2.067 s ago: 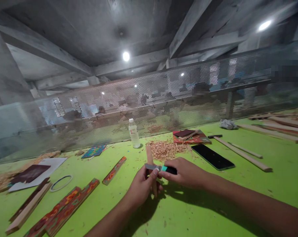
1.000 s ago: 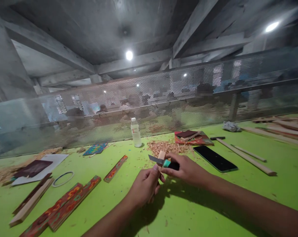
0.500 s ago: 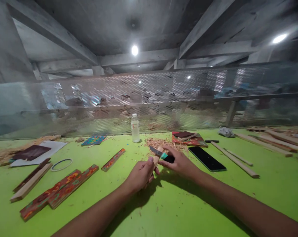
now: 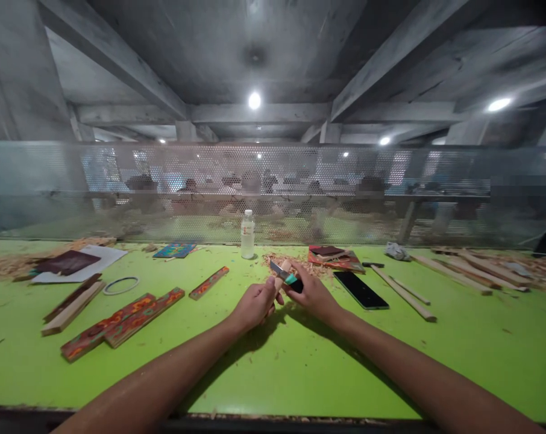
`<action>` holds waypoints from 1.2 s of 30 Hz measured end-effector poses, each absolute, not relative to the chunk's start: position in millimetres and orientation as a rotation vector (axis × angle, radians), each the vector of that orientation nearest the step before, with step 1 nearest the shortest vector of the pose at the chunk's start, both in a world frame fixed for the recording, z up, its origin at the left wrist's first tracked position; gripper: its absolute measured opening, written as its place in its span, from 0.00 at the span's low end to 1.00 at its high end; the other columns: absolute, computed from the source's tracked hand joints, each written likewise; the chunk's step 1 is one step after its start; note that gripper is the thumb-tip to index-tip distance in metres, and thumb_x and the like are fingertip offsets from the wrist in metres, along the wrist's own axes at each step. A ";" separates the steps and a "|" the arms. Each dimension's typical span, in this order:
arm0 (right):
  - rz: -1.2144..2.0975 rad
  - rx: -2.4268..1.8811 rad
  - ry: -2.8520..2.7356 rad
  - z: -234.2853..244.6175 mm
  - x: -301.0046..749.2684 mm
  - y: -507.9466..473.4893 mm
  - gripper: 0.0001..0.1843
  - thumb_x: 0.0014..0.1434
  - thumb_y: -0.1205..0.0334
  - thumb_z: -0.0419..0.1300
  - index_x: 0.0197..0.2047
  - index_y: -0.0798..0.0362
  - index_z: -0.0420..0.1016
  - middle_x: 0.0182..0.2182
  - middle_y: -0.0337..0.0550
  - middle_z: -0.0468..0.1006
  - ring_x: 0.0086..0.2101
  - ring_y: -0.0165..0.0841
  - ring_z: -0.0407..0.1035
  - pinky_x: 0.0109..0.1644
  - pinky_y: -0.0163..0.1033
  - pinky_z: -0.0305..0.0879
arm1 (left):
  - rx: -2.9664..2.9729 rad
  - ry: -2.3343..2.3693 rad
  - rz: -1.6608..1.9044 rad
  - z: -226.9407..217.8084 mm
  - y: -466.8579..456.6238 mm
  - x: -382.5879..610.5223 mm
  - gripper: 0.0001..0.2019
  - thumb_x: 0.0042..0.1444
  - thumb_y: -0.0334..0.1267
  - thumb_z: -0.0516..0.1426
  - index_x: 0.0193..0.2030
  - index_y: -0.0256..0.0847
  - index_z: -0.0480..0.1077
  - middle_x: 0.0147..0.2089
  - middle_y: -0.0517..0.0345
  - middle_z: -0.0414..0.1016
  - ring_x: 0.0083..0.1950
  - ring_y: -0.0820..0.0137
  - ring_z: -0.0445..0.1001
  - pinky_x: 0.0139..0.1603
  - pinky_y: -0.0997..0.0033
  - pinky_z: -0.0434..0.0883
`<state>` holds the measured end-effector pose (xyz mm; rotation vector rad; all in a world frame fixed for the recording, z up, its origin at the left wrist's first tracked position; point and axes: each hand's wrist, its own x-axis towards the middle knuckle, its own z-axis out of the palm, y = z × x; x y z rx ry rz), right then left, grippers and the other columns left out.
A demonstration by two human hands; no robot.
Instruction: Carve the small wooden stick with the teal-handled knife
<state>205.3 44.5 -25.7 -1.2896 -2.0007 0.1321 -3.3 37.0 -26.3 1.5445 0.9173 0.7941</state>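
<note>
My left hand (image 4: pixel 255 306) is closed around a short piece of pale wood (image 4: pixel 282 270), its thumb on the near part. In my right hand (image 4: pixel 313 290) is a knife (image 4: pixel 279 271) with a dark blade and a green and black handle. The blade lies across the wood, pointing up and to the left. Both hands are close together above the green table (image 4: pixel 277 374). Just beyond them lies a heap of wood shavings (image 4: pixel 273 259). My left fingertips are partly hidden behind the wood.
A water bottle (image 4: pixel 247 236) stands behind my hands. Painted wood strips (image 4: pixel 141 313) and a ring (image 4: pixel 121 285) lie left. On the right are a phone (image 4: pixel 360 290), a hammer (image 4: pixel 406 295) and wooden sticks (image 4: pixel 494 270). A perforated screen (image 4: pixel 219 199) crosses the back.
The camera view has tilted and shifted, so the table's near edge now shows. My left hand still holds the wood and my right the knife, its blade still across the wood.
</note>
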 end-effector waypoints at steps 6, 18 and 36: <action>0.099 -1.295 -2.034 -25.0 206.1 45.7 0.36 0.61 0.57 0.62 0.70 0.57 0.61 0.42 0.54 0.83 0.38 0.44 0.77 0.42 0.44 0.69 | 1.552 0.942 0.813 -22.9 31.3 0.6 0.18 0.69 0.43 0.61 0.61 0.39 0.71 0.60 0.48 0.75 0.53 0.59 0.78 0.52 0.52 0.78; 0.137 -1.190 -2.207 -10.9 211.5 35.7 0.09 0.60 0.63 0.59 0.44 0.51 0.77 0.35 0.45 0.83 0.33 0.37 0.75 0.37 0.37 0.63 | 1.601 0.877 0.920 -27.4 28.2 7.2 0.16 0.70 0.51 0.57 0.51 0.40 0.68 0.27 0.69 0.65 0.20 0.77 0.62 0.21 0.76 0.65; 0.133 -1.361 -2.253 -17.0 205.1 29.8 0.05 0.59 0.60 0.61 0.34 0.51 0.72 0.27 0.42 0.79 0.28 0.33 0.65 0.32 0.36 0.47 | 1.852 1.080 1.041 -20.8 26.4 3.5 0.21 0.63 0.56 0.57 0.29 0.41 0.67 0.24 0.68 0.55 0.28 0.71 0.55 0.31 0.71 0.55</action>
